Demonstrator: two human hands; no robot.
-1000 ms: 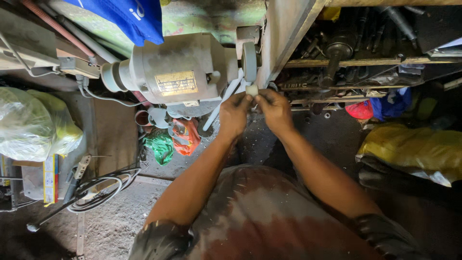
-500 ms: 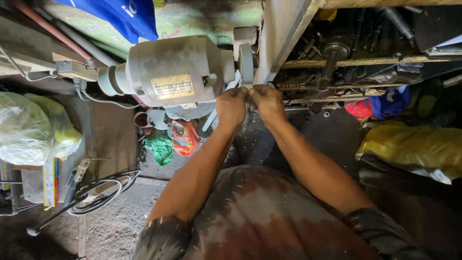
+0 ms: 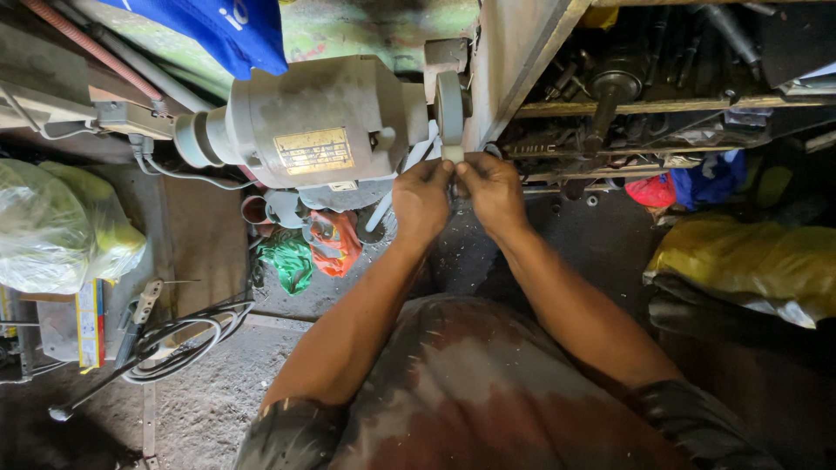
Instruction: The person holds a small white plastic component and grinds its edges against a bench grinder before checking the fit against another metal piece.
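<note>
Head view looks down on our two hands, held close together in front of a bench grinder. Our left hand (image 3: 421, 198) and right hand (image 3: 493, 191) both pinch a small pale piece (image 3: 452, 154) between the fingertips, each grip closed on it, and we press it up against the lower edge of the grinding wheel (image 3: 449, 106). We cannot tell what the piece is; most of it is hidden by our fingers. The wheel stands on edge at the right end of the grey motor (image 3: 322, 122), which carries a yellowish plate on its side. Just right of the wheel rises a pale metal post (image 3: 514, 61), and behind it a cluttered shelf (image 3: 662, 106) holds dark metal tools. Below the motor, on the floor, lie a green bag (image 3: 287, 258) and an orange bag (image 3: 331, 242), side by side. A coiled cable (image 3: 174, 344) lies to the left, well apart from our hands, near a clear plastic bag (image 3: 61, 228). A blue cloth (image 3: 218, 30) hangs above the motor, and a yellow bag (image 3: 749, 261) sits far right.
</note>
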